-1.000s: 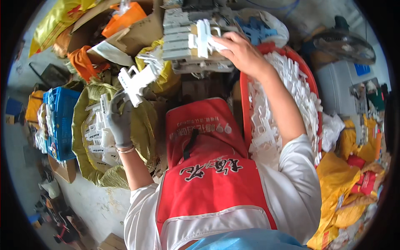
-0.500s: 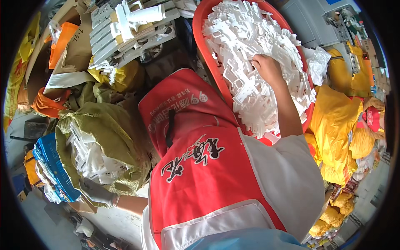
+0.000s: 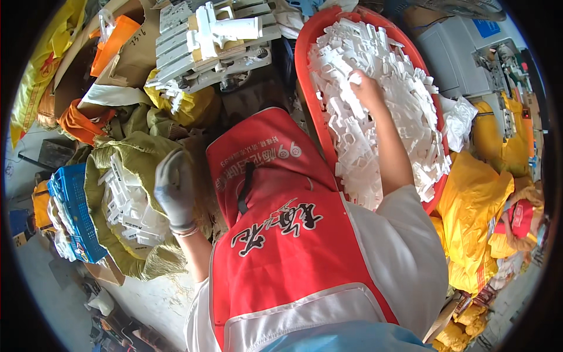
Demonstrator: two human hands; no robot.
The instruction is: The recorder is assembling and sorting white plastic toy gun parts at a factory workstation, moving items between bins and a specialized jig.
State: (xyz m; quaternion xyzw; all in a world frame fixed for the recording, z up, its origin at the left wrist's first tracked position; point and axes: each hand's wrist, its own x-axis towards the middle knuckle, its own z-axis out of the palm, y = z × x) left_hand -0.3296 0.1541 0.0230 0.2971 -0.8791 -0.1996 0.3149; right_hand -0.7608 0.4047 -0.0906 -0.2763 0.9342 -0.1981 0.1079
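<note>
My bare right hand (image 3: 368, 92) is over the red tub (image 3: 305, 64), closed on a white plastic toy-gun piece (image 3: 347, 94) that stands out brightly above the heap. Similar white gun-shaped pieces (image 3: 399, 129) fill the tub. My left hand (image 3: 175, 190), in a grey glove, is raised beside the right rim of an olive woven sack (image 3: 111, 232). Its fingers are loosely bent, and nothing shows in them. White gun-shaped pieces with dark markings (image 3: 132, 205) lie inside the sack. Ahead, a white toy gun (image 3: 226, 29) rests on a grey slatted fixture (image 3: 176, 53).
A blue plastic crate (image 3: 76, 217) stands left of the sack. Behind it are a cardboard box (image 3: 132, 58) and orange cloth (image 3: 85, 122). Yellow bags (image 3: 469, 199) crowd the tub's right side, near a grey cabinet (image 3: 454, 56). My red apron (image 3: 275, 246) spans the middle.
My left hand has risen from the sack's near edge to its right side. My right hand has shifted slightly forward and now holds a white piece up. The whole view has shifted a little.
</note>
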